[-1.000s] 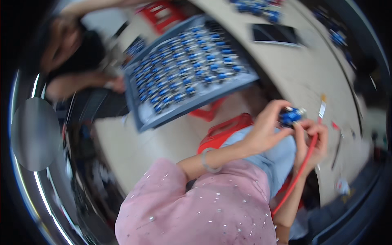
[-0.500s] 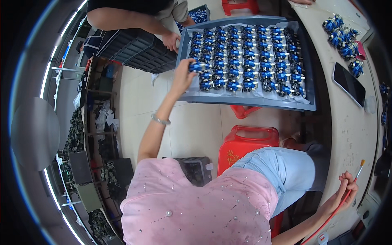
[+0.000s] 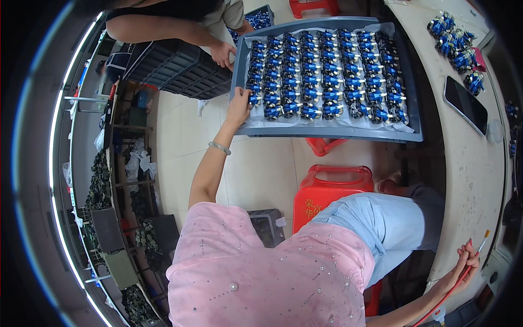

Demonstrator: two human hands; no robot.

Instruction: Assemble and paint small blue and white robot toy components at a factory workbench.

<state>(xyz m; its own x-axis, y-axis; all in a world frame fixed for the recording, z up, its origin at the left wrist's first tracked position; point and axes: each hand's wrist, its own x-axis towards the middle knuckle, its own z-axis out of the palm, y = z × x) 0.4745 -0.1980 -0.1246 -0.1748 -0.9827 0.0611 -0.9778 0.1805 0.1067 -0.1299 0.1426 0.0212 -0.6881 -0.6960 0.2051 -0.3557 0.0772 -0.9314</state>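
My left hand (image 3: pixel 238 108) reaches out to the near left corner of a grey tray (image 3: pixel 327 132). Its fingertips close on a small blue part (image 3: pixel 254 100) at the end of a row. The tray holds several rows of the same blue parts (image 3: pixel 327 71) on a white sheet. Low at the right, my right hand (image 3: pixel 462 267) grips a thin brush (image 3: pixel 482 240) and a red cable (image 3: pixel 436 302) beside the beige table (image 3: pixel 468 180). Another person's hand (image 3: pixel 223 54) rests on the tray's far left edge.
A red plastic stool (image 3: pixel 332 191) stands below the tray beside my knee. On the table lie a black phone (image 3: pixel 464 103) and a heap of blue parts (image 3: pixel 455 41). Black crates (image 3: pixel 180 68) sit on the floor, and cluttered shelves (image 3: pixel 125 218) run along the left.
A second ago both hands held a blue part near the table. My left hand then carried it to the tray's left corner, while my right hand dropped low with the brush.
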